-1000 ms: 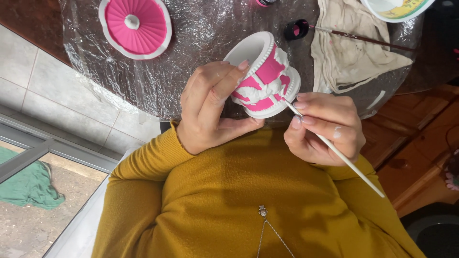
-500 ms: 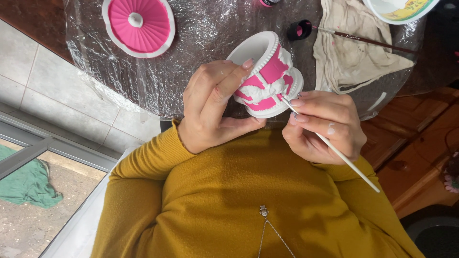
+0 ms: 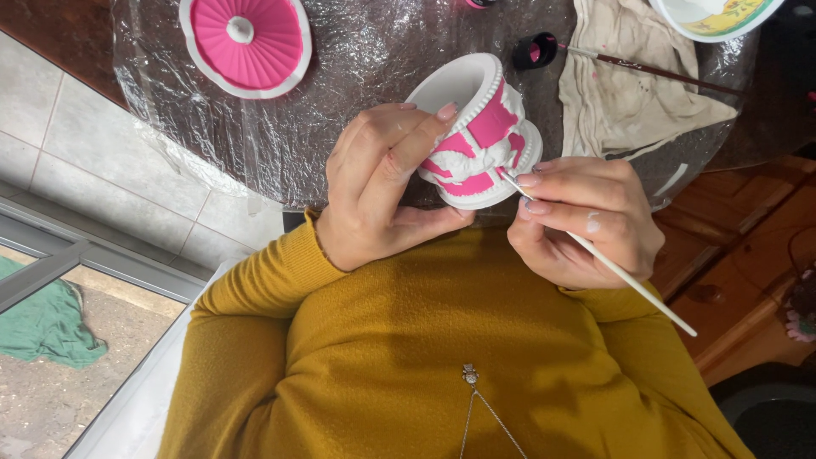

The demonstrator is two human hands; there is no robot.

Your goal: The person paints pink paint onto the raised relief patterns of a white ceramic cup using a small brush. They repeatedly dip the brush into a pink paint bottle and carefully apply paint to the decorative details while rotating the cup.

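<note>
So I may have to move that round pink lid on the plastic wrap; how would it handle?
The pink lid looks rigid, probably ceramic or plaster, so likely stiff and breakable if dropped. It lies flat and wide, so tipping seems unlikely. Its small white knob offers a pinch grip; the crinkled plastic wrap might drag along if pushed.

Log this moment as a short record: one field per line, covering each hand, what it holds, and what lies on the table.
left hand: grips white pot with pink panels, tilted on its side
right hand: holds thin white brush, tip at pot's base
table: covered in clear plastic film
lid: pink and white, lying apart from pot
cloth: beige, stained, with a dark brush on it
</note>
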